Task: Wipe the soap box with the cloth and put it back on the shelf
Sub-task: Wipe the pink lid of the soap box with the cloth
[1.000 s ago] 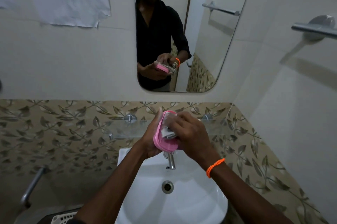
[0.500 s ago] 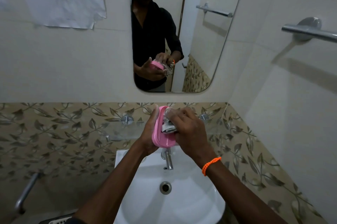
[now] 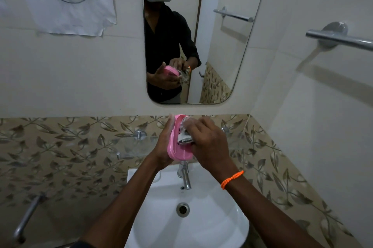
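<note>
Standing before a white washbasin (image 3: 212, 225), with a tap (image 3: 185, 179) at its back edge and a drain (image 3: 182, 209) in the bowl; nothing else seen inside the bowl, and no water to be seen in it. Above the tap, fixed to the leaf-patterned tiles, a glass shelf (image 3: 131, 146) on metal pegs, hard to see because transparent; nothing clearly lying on its visible part.

Held above the tap and in front of the shelf, not on it: the pink soap box (image 3: 177, 152), tilted so that the open hollow faces right. Left hand (image 3: 164, 146) supporting the box from behind, fingers lying along its back and closing on its edge. Right hand (image 3: 207, 142) clenched around a bunched cloth (image 3: 184, 136), pressing it into the hollow. No soap visible in the box; most of the inside covered by the cloth, so not fully sure.

Judged as the middle of the wiping, with the return to the shelf not yet done. To do it well: keep a steady hold from behind, push the cloth into the corners and along the rim, then turn the box for the outer side. Probably slippery if wet, so better kept over the basin.
</note>
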